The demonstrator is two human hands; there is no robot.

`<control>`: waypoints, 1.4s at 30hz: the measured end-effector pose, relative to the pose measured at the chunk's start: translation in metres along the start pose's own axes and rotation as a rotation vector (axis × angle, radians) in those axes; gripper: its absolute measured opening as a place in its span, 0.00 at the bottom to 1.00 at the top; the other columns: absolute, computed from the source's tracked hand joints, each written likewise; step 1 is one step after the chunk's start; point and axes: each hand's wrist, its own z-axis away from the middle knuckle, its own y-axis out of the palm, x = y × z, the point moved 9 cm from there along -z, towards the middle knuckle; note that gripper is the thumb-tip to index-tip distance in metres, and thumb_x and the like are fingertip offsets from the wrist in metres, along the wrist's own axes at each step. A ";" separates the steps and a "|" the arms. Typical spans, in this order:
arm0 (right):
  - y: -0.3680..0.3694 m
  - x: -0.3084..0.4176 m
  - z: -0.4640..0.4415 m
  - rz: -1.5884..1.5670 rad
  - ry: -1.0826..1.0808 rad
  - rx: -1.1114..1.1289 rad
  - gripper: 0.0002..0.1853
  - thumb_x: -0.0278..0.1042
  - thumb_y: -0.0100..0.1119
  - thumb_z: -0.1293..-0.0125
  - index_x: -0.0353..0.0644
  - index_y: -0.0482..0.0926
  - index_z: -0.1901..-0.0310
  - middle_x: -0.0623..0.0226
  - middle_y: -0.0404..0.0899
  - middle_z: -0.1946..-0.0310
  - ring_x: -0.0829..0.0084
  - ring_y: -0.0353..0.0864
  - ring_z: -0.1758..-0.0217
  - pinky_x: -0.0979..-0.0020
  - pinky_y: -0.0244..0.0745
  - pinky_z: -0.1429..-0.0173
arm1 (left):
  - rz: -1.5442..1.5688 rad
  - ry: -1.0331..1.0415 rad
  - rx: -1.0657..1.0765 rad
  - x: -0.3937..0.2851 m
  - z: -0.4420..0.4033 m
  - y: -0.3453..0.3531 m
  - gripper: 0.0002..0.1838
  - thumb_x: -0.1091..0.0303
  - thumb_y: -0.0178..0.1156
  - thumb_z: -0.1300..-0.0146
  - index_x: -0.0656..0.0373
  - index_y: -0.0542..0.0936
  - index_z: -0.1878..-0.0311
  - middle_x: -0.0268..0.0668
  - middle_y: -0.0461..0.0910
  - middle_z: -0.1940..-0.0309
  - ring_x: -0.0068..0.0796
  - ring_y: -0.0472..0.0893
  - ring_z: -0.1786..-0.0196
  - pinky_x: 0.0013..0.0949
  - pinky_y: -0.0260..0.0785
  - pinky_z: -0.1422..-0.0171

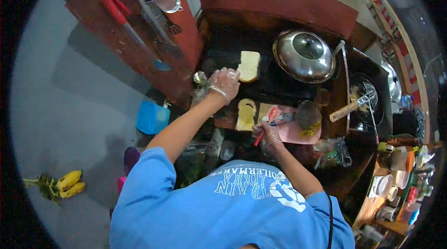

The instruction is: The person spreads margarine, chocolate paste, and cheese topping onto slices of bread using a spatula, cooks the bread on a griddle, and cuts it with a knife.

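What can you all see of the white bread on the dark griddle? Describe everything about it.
The white bread is a longish, roughly rectangular piece with a pale, soft-looking top and a browner edge along its near end. It lies flat on the dark griddle, left of the shiny domed lid. The gloved left-hand grip is at its left side; whether it touches is hard to tell, as is whether slices are stacked.
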 end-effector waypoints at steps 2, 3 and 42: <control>-0.020 -0.008 0.004 0.020 -0.033 -0.004 0.16 0.43 0.53 0.31 0.34 0.77 0.60 0.58 0.83 0.65 0.65 0.83 0.63 0.66 0.77 0.60 | -0.077 0.039 -0.033 -0.019 -0.017 0.066 0.15 0.59 0.65 0.44 0.51 0.79 0.55 0.37 0.80 0.61 0.41 0.79 0.54 0.47 0.70 0.49; -0.031 -0.007 0.006 0.014 -0.052 -0.024 0.16 0.43 0.53 0.31 0.34 0.77 0.60 0.58 0.83 0.65 0.65 0.83 0.63 0.66 0.77 0.60 | -0.092 0.066 -0.029 -0.027 -0.030 0.101 0.13 0.60 0.63 0.43 0.52 0.79 0.55 0.37 0.80 0.61 0.41 0.79 0.53 0.47 0.70 0.50; -0.091 -0.015 -0.015 -0.008 0.100 -0.039 0.10 0.38 0.56 0.33 0.39 0.73 0.62 0.58 0.81 0.66 0.70 0.77 0.71 0.65 0.75 0.61 | -0.077 0.003 0.284 0.088 0.040 -0.071 0.14 0.61 0.60 0.42 0.56 0.81 0.56 0.45 0.84 0.62 0.49 0.82 0.54 0.49 0.73 0.45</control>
